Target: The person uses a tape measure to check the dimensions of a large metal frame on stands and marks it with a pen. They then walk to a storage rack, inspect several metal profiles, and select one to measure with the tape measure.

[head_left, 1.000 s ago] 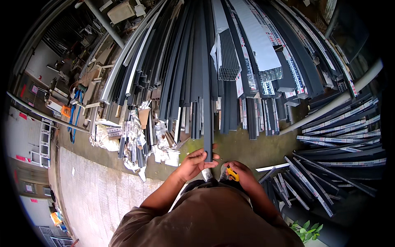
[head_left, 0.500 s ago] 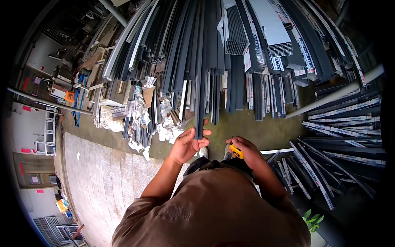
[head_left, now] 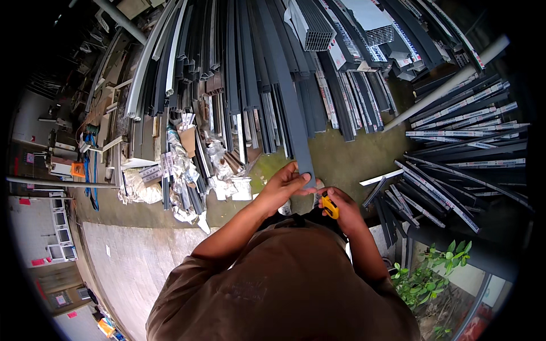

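A long dark grey metal profile (head_left: 296, 125) reaches from the rack toward me, its near end in my left hand (head_left: 284, 186). The thumb lies on the broad flat face, and fingers are under the end. My right hand (head_left: 348, 210), close beside that end, is closed around a small yellow-and-black hand tool (head_left: 329, 206); its exact kind is not clear. Right-hand fingertips are near the profile's tip; whether they touch it I cannot tell. More dark profiles (head_left: 244, 62) lie in the rack beyond both hands.
Grey pole (head_left: 435, 95) slants on the right, above stacked dark profiles with printed film (head_left: 449, 199). Crumpled wrapping (head_left: 185, 165) and offcuts lie left of the rack. A leafy plant (head_left: 426, 278) stands at lower right. Pale floor panels (head_left: 142, 267) spread at lower left.
The profile's end has swung right and now shows its broad face. My left hand has moved right with it, thumb now on top, closer to my right hand. The view has shifted.
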Tool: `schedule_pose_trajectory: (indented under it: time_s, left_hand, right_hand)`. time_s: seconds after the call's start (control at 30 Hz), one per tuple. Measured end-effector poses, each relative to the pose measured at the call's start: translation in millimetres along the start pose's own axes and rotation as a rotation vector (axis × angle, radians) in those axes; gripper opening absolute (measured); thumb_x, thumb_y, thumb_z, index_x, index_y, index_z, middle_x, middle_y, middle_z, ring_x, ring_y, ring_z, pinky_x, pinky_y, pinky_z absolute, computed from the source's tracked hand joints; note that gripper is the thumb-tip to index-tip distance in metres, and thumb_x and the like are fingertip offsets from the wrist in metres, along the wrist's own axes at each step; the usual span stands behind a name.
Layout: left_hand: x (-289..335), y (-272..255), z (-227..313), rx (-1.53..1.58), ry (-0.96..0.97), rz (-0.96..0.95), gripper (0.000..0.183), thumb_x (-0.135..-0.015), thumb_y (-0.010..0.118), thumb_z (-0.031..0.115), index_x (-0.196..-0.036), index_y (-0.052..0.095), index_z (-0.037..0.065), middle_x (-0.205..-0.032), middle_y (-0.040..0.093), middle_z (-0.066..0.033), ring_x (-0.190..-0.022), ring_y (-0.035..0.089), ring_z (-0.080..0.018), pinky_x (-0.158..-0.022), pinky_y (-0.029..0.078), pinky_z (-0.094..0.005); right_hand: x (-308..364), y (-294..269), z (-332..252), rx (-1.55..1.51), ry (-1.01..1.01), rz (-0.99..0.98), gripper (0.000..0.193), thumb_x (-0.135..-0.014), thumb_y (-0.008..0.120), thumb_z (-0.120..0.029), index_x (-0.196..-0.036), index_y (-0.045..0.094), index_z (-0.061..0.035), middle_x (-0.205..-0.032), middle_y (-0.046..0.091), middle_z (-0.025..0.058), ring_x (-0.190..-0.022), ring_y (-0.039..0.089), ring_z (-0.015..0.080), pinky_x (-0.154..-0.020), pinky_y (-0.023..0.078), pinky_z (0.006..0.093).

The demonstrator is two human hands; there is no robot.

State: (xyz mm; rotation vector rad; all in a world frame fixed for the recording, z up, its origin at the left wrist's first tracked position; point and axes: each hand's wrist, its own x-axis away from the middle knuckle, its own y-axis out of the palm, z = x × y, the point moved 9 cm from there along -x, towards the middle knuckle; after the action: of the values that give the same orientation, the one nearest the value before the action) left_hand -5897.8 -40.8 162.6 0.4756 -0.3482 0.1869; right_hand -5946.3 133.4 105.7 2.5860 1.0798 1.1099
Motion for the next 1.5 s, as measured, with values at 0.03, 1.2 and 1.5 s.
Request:
schedule_pose_trajectory:
  time_s: [0.03,1.2,1.5]
  left_hand:
    - [-0.2,-0.8,-4.1,-0.005,-0.012,-0.019,0.043,-0.108,0.061,0.029,-0.143,0.052,0.004,-0.124,0.072,-0.0156,-0.107,0.074,-0.0218,-0.098,0.058,-0.0316]
    - [135.8,97.2,-184.4,-0.702,0.026,-0.599,0.034,-0.098,0.075,0.020,-0.126,0.066,0.002,-0.107,0.074,-0.0097,-0.095,0.068,-0.0140,-0.084,0.055,-0.0317]
    - [103.6,82.4,-151.2,-1.007,-0.063,-0.735,0.040,-0.095,0.076,0.023,-0.128,0.063,0.006,-0.096,0.069,-0.0053,-0.088,0.065,-0.0138,-0.079,0.052,-0.0336]
  right_hand:
    - [8.0,1.5,9.0,-0.021,-0.005,0.024,0.035,-0.108,0.057,-0.039,-0.121,0.069,-0.0078,-0.098,0.066,0.0014,-0.093,0.063,0.0113,-0.075,0.051,0.0275]
    - [178.3,13.1,185.7,0.039,-0.161,0.316,0.048,-0.105,0.064,-0.042,-0.138,0.058,-0.0079,-0.099,0.068,0.0046,-0.083,0.065,0.0115,-0.069,0.053,0.0271]
    - [129.3,4.7,177.1,0.140,-0.224,0.253,0.048,-0.101,0.072,-0.033,-0.138,0.060,-0.0046,-0.092,0.068,0.0031,-0.082,0.061,0.0101,-0.074,0.049,0.0265]
